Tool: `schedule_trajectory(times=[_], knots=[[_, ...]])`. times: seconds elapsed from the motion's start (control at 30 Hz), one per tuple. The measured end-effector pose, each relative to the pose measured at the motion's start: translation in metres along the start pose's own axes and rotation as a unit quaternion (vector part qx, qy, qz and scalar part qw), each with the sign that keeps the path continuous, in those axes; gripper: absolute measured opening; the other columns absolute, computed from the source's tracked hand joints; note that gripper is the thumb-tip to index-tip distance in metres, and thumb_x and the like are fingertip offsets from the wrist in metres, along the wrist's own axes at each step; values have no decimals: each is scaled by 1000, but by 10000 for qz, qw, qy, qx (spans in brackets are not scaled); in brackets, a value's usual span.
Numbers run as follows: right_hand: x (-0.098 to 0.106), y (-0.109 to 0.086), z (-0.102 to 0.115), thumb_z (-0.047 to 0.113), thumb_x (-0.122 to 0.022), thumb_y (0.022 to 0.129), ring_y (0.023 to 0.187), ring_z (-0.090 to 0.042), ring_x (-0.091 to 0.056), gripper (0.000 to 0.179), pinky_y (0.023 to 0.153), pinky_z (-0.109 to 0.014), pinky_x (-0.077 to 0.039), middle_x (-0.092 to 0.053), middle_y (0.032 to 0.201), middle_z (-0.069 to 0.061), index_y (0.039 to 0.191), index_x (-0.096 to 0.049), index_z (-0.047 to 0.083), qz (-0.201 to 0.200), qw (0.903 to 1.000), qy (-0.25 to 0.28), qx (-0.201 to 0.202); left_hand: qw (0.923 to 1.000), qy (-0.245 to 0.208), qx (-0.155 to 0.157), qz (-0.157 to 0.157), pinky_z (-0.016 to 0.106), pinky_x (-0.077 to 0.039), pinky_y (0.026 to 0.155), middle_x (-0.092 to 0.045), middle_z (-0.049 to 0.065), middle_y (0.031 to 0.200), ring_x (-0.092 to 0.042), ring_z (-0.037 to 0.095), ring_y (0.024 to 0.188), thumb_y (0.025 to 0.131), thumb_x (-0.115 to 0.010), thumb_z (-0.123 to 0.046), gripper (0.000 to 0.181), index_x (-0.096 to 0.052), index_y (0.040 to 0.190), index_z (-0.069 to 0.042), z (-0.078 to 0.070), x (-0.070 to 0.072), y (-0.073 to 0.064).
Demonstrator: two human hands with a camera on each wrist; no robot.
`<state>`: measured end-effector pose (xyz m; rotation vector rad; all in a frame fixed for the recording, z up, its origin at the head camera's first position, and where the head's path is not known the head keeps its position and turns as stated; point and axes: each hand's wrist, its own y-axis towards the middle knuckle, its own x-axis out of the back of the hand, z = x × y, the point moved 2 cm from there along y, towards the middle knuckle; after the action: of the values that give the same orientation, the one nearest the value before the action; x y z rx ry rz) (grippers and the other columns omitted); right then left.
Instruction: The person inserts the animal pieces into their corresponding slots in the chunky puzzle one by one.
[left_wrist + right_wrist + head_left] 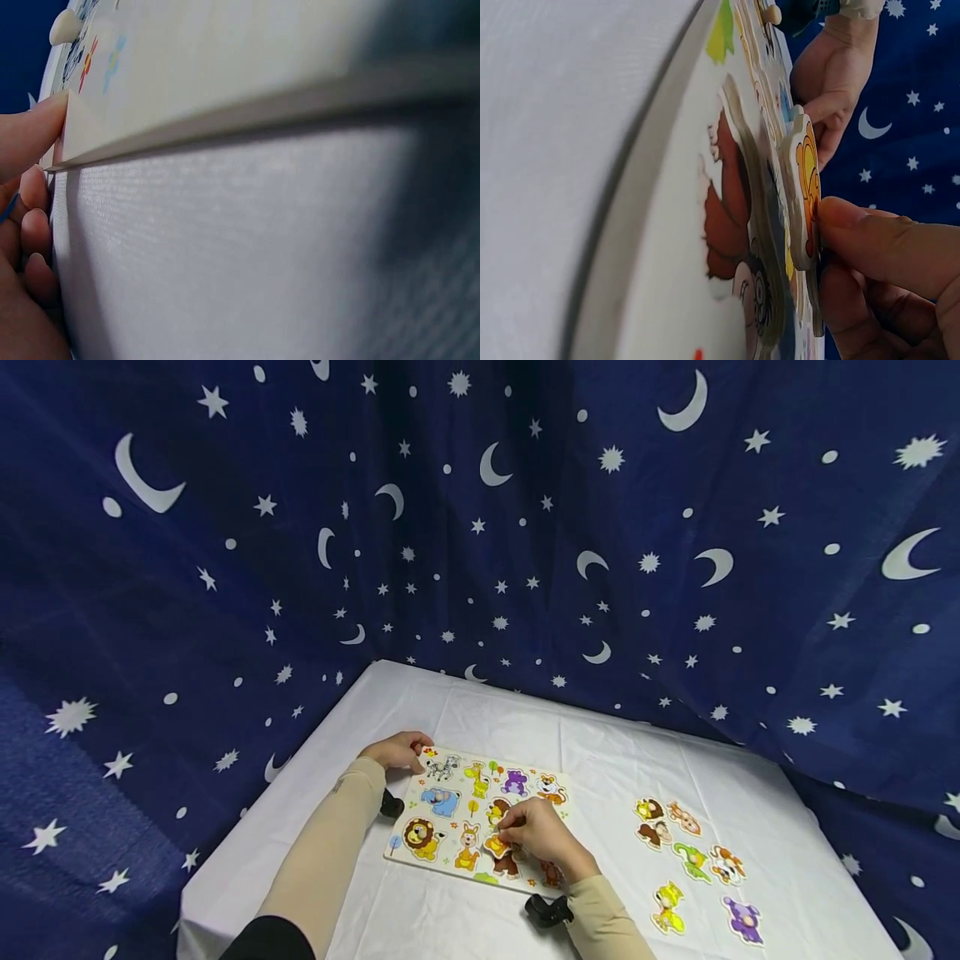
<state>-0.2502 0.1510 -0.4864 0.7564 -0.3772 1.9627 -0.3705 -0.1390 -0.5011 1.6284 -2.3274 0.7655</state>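
A wooden animal puzzle board (453, 820) lies on the white cloth, with zebra, elephant, lion and other animals on it. At its far left corner is my left hand (396, 752); in the left wrist view the thumb (34, 135) presses the board's edge and the other fingers curl below. Over the lower right part of the board, my right hand (543, 828) pinches an orange-and-yellow animal puzzle piece (808, 180) between thumb and fingers. The piece is raised above the board's face, close to a brown monkey picture (727, 202). My fingers partly hide it.
Several loose puzzle pieces lie right of the board, among them a green one (693, 862), a yellow one (667, 907) and a purple one (742, 919). A dark blue curtain (450, 568) with moons and stars hangs behind the table (600, 752).
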Motion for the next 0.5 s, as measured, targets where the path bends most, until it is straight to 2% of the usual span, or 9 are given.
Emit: schedule_trajectory(times=[0.23,0.5], knots=[[-4,3,3,5,-77,84,66,-7,-66,5,59,-22,-52,-75,79,-9,86,-77,0,35,9998,32,171,10000,75,40,-47,35,-32,84,-41,3,92,-42,19,92,79,-76,8,54,-58,128,-5,0,-1,0],[-13,5,5,4,-76,84,60,-2,-61,5,55,-21,-51,-74,77,-5,88,-78,1,59,9999,115,95,10000,47,39,5,34,-33,83,-41,3,91,-41,18,90,79,-75,8,55,-57,130,-4,-1,0,0]])
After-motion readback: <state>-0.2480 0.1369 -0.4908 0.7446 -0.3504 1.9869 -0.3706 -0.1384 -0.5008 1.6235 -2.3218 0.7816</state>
